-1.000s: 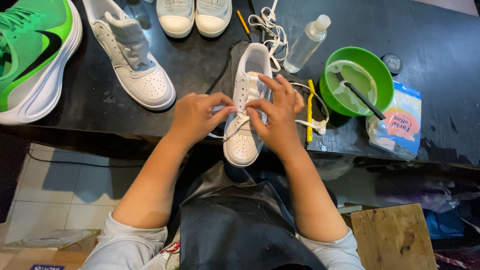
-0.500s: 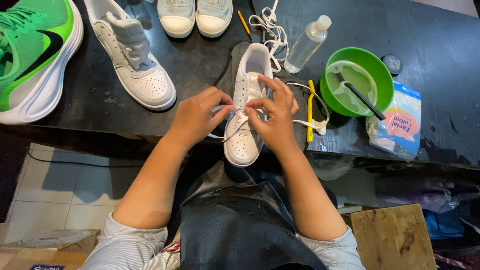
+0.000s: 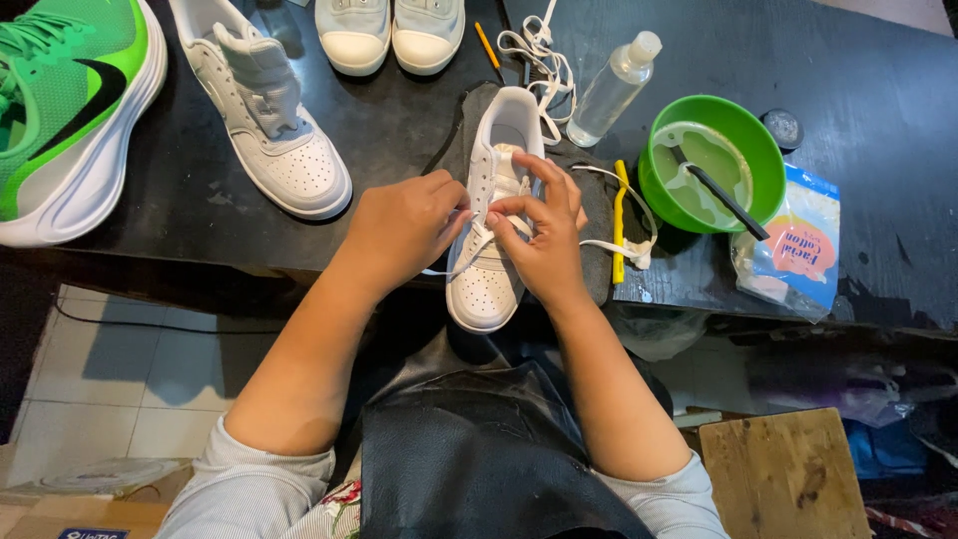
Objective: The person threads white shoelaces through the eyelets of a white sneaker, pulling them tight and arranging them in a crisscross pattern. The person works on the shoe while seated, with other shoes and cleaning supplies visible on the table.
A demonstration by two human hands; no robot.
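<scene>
A white sneaker (image 3: pixel 486 289) lies toe toward me on a dark cloth (image 3: pixel 599 255) at the front edge of the black table (image 3: pixel 878 120). My left hand (image 3: pixel 404 232) pinches a white shoelace (image 3: pixel 454 268) at the shoe's left eyelets. Over the tongue, my right hand (image 3: pixel 544 240) grips the lace with thumb and fingers. Another stretch of lace (image 3: pixel 619 245) trails off to the right across the cloth.
A green bowl (image 3: pixel 748 130) of cloudy liquid holds a black brush. A clear bottle (image 3: pixel 614 90), a yellow tool (image 3: pixel 621 215), a cotton packet (image 3: pixel 793 255), loose laces (image 3: pixel 534 50), a white high-top (image 3: pixel 264 110), a green shoe (image 3: pixel 70 110) and a pale pair (image 3: pixel 389 30) surround it.
My hands have drawn closer together over the shoe's eyelets, with the fingers of both closing on the lace. The shoe has stayed in place.
</scene>
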